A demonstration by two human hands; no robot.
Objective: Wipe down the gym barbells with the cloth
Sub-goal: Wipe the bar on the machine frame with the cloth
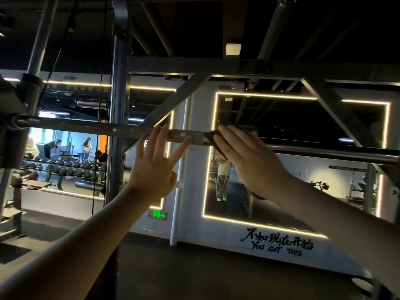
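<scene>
Head view: the left hand's [151, 167] four fingers are straight and spread, resting flat against the near side of the bar [86, 128]. One is splayed toward 2 o'clock, with its tip on the bar's lower edge. The thumb lies folded by the palm, and the hand holds nothing. The right hand's [249, 161] four fingers lie close together over the cloth [210, 137]. Their tips hook on the bar's top edge and grip the one dark brown cloth round the bar; the thumb is hidden. A bit of cloth shows below that wrist. The two hands are near each other just above centre, the left at 9 o'clock of the right, with a bare, scuffed stretch of bar between them. Two bare forearms come in from 7 and 4 o'clock.

The one bar runs across from 9 to 3 o'clock, its left end seated in the rack [118, 100]. Behind are two light-edged mirrors. The one at 3 o'clock [303, 161] reflects one standing person in checked trousers [221, 185]. The one at 9 o'clock [69, 137] shows a dumbbell rack [65, 167] and at least three people. One green exit sign [158, 215] glows at 6 o'clock of the left hand. Black wall lettering [279, 245] sits at 5 o'clock.
</scene>
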